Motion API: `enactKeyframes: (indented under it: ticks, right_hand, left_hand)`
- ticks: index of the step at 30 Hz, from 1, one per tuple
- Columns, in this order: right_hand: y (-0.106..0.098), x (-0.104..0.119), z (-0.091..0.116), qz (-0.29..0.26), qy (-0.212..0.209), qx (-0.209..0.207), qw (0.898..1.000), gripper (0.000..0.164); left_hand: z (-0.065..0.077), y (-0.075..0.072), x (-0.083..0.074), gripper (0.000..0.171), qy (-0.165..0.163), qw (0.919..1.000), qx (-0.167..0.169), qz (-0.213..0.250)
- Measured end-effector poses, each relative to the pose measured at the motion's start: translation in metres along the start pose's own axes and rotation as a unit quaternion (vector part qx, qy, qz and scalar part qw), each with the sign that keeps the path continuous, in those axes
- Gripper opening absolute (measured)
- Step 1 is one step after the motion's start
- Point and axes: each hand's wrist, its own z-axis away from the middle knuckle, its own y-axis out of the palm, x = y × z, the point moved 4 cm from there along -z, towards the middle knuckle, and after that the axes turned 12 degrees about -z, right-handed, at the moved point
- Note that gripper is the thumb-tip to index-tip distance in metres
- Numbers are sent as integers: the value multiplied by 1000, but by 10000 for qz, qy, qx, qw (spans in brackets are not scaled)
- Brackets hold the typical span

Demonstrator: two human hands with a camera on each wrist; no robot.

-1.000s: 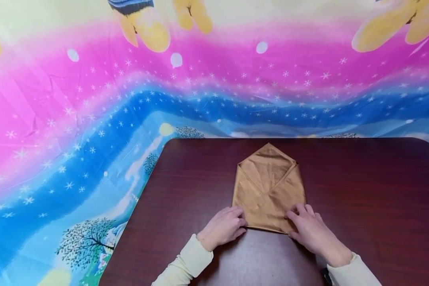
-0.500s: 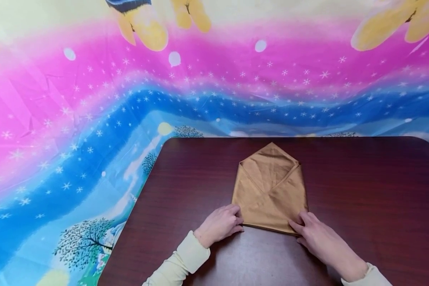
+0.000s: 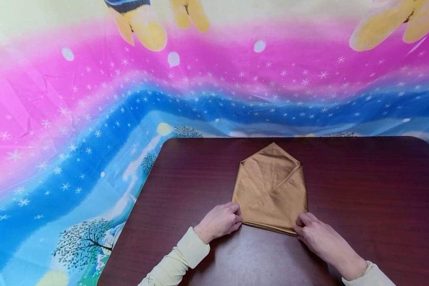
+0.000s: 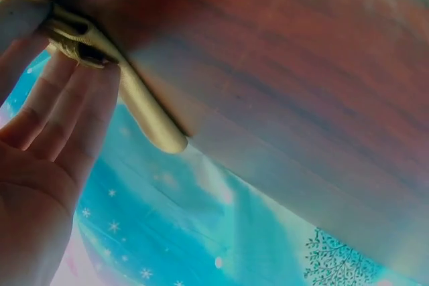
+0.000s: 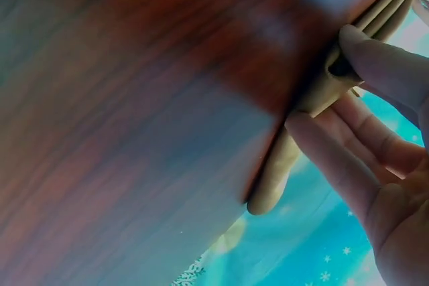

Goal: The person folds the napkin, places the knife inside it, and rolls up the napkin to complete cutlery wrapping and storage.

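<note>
A gold-brown satin napkin [image 3: 268, 202], folded like an envelope with its point at the far end, lies on the dark wooden table. At its near left corner my left hand [image 3: 219, 222] pinches the edge; the left wrist view shows the fingers and thumb about the folded layers [image 4: 144, 108]. My right hand [image 3: 323, 240] holds the near right corner, thumb on one side of the layers and fingers on the other in the right wrist view, where the napkin's side edge [image 5: 275, 175] runs past the fingertips.
The reddish-brown table [image 3: 371, 190] has rounded far corners. Behind it and along its left side hangs a pink and blue printed backdrop [image 3: 207, 103] with snowflakes and trees.
My right hand has slid right and nearer along the napkin to its corner, and its fingers have drawn together there. The napkin has shifted slightly right; the left hand has barely moved.
</note>
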Motion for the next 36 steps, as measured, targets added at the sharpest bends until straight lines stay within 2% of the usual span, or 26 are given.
enactKeyframes:
  ticks: [5, 9, 15, 17, 20, 23, 26, 31, 36]
  right_hand:
    - [1, 2, 0, 6, 359, -123, 9993, 22]
    - [2, 5, 0, 196, 214, -174, 9994, 14]
    - [3, 7, 2, 266, 136, -231, 9993, 50]
    - [3, 8, 2, 367, 80, -227, 9990, 53]
    - [3, 9, 2, 529, -1, -254, 9983, 44]
    - [3, 9, 2, 524, 54, -325, 9981, 24]
    - [2, 6, 2, 407, 236, -348, 9983, 7]
    - [-1, 2, 3, 380, 535, -357, 9972, 7]
    - [-3, -1, 3, 486, 835, -211, 9951, 7]
  left_hand:
    - [0, -1, -1, 10, 30, 9996, -216, -177]
    - [0, -2, -2, 10, 1, 9987, -372, -347]
    - [0, -4, -4, 12, -21, 9966, -515, -649]
    - [0, -4, -5, 13, -29, 9964, -529, -662]
    - [0, -4, -5, 14, -55, 9965, -535, -632]
    - [0, -3, -4, 14, -125, 9971, -527, -533]
    - [1, -2, -3, 13, -215, 9978, -444, -435]
    - [1, 1, -2, 11, -431, 9986, -86, -295]
    - [2, 3, 2, 12, -750, 9958, 486, 184]
